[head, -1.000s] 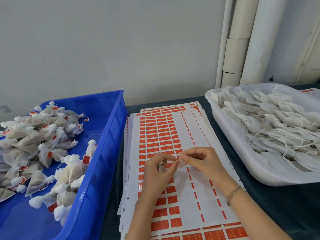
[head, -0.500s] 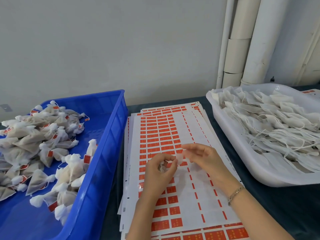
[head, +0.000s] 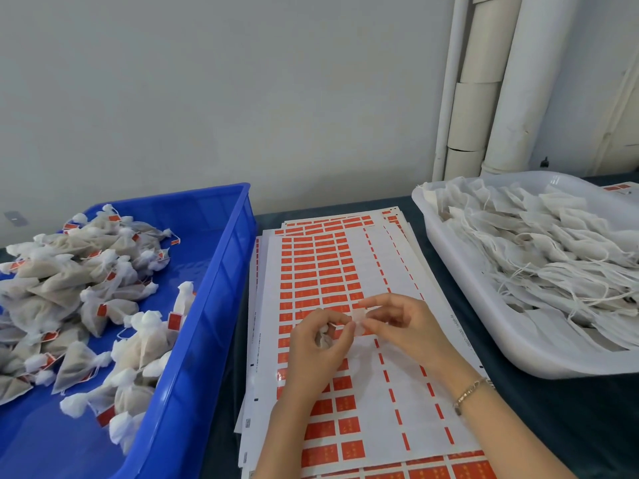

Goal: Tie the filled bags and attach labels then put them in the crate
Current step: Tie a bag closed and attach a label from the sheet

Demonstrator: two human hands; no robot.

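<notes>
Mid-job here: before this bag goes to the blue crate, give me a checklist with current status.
1. Bag secured: left hand grips the small bag. Ok.
2. Second grip: right hand pinches a pale piece beside the bag. Ok.
3. Knot tied: cannot tell, fingers hide it.
4. Red label on this bag: cannot tell.
5. Room in the blue crate: bare floor at its far end. Ok.
6. Supply: label sheets under the hands carry red labels. Ok.

Your right wrist wears a thin, gold-coloured chain bracelet (head: 472,392) of small links. Your left hand (head: 320,344) and right hand (head: 404,326) are bare, and both forearms run uncovered to the view's lower edge.
</notes>
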